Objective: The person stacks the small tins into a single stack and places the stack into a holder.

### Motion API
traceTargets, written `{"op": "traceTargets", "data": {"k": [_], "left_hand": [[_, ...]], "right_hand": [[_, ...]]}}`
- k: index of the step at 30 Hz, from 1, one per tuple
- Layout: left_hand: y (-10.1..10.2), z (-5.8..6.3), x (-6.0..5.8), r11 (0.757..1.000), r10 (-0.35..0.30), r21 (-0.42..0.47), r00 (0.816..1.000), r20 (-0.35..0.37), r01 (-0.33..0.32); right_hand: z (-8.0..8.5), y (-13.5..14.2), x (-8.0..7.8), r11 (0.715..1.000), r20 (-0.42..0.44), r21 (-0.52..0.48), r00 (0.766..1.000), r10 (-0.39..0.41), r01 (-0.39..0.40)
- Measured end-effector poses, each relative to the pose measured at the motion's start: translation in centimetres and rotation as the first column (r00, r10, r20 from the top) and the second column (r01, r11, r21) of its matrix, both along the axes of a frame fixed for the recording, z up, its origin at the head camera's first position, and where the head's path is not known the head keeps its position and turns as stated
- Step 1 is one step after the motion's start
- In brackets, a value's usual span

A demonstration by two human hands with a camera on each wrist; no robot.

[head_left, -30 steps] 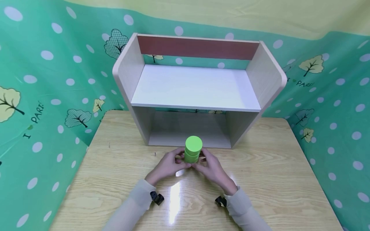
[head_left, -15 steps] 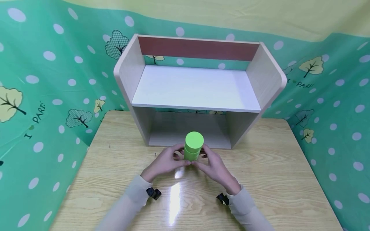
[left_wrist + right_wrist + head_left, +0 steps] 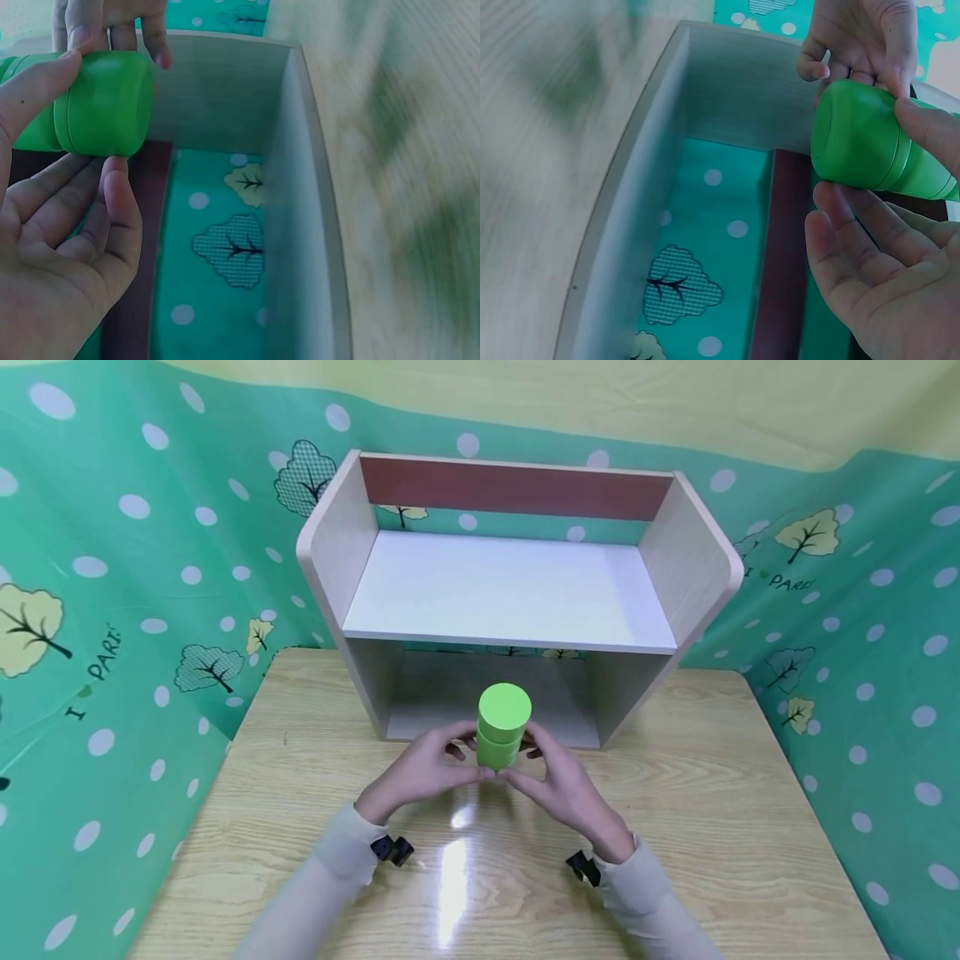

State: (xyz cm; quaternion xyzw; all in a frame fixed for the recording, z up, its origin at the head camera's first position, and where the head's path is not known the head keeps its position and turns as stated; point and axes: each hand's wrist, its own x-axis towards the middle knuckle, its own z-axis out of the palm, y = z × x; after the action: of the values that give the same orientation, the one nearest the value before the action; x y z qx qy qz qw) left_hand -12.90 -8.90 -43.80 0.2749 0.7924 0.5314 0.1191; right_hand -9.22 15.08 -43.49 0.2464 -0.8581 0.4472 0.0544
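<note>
A bright green cylindrical bottle with a flat-topped lid [image 3: 503, 718] stands upright in the air between both hands, in front of the shelf unit. My left hand [image 3: 420, 770] pinches it from the left, thumb on the near side and fingers behind. From the right, my right hand [image 3: 564, 783] grips it the same way, the two thumb tips almost meeting. The left wrist view shows the bottle's rounded base [image 3: 112, 101], with curled fingers below it. In the right wrist view, fingertips [image 3: 826, 196] of the right hand lie against the bottle's side.
Behind the bottle stands a pale two-level shelf unit [image 3: 510, 589] with upright side panels and a dark red back rail [image 3: 517, 487]. It sits on a light wooden table [image 3: 697, 827]. A patterned green cloth [image 3: 150, 577] hangs around the back and sides.
Both hands have raised the green bottle and moved it slightly forward, so it now overlaps more of the lower shelf opening. The forearms have spread a little apart.
</note>
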Motion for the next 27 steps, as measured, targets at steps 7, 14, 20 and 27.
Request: {"op": "traceTargets", "data": {"k": [7, 14, 20, 27], "left_hand": [[-0.3, 1.4, -0.4, 1.000, -0.010, 0.021, 0.998, -0.058, 0.011], [-0.5, 2.8, -0.9, 0.999, -0.004, 0.035, 0.991, -0.131, 0.009], [-0.5, 3.8, -1.3, 0.998, 0.000, 0.059, 0.985, -0.174, 0.011], [-0.4, 4.7, -1.5, 0.997, 0.012, 0.072, 0.983, -0.186, 0.001]], "right_hand": [[1.5, -0.2, -0.2, 1.000, -0.054, -0.025, 0.998, 0.013, -0.015], [3.1, -0.4, -0.7, 0.998, -0.101, -0.046, 0.994, 0.034, -0.038], [4.0, -0.4, -1.1, 0.998, -0.167, -0.039, 0.985, 0.040, -0.047], [4.9, -0.3, -1.5, 0.997, -0.211, -0.057, 0.976, 0.044, -0.057]]}}
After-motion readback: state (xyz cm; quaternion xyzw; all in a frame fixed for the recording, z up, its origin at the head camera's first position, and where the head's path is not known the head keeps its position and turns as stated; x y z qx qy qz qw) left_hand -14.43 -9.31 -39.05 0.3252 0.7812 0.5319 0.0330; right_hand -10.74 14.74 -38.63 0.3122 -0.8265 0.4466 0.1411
